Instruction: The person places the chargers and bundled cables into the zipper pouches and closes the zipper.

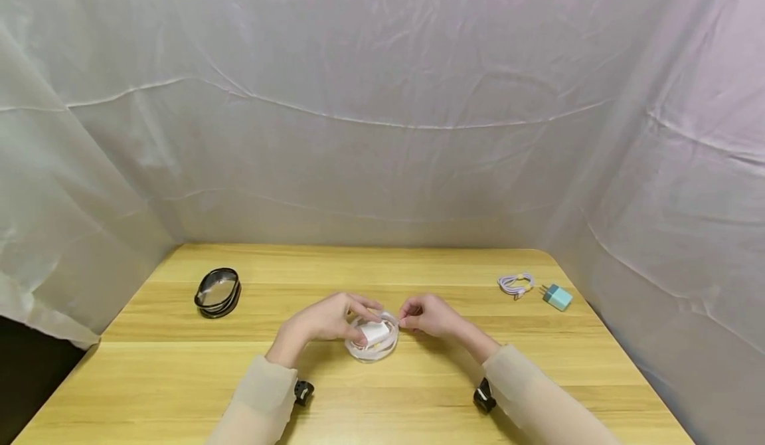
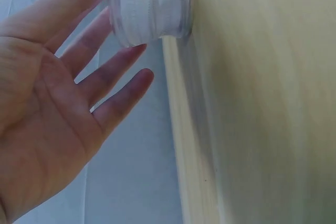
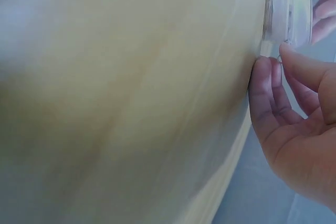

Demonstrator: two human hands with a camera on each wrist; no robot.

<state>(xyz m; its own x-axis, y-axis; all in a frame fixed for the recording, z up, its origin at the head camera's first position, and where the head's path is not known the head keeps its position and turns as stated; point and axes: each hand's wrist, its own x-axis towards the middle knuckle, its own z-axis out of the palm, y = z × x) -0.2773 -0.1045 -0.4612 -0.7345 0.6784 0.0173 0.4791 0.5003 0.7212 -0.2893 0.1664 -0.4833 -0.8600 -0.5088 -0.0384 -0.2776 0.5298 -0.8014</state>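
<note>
Tabletop (image 1: 412, 405): is carrying everything below.
Left hand (image 1: 327, 319): is resting at the clear case's 10 o'clock, fingers spreading wide and touching it; too light a touch could be letting it skid.
Right hand (image 1: 433, 315): is sitting at 2 o'clock, fingers pinching the pull.
Clear case (image 1: 390, 347): is lying mid-tabletop, containing a white block (image 1: 375, 333); a crooked tug could be jamming it.
Black case (image 1: 222, 309): is lying toward 10 o'clock.
Purple cable (image 1: 508, 285): is coiling toward 2 o'clock.
Blue plug (image 1: 558, 297): is lying just beyond.
Pull (image 3: 280, 59): being tiny, is risking slipping free.
</note>
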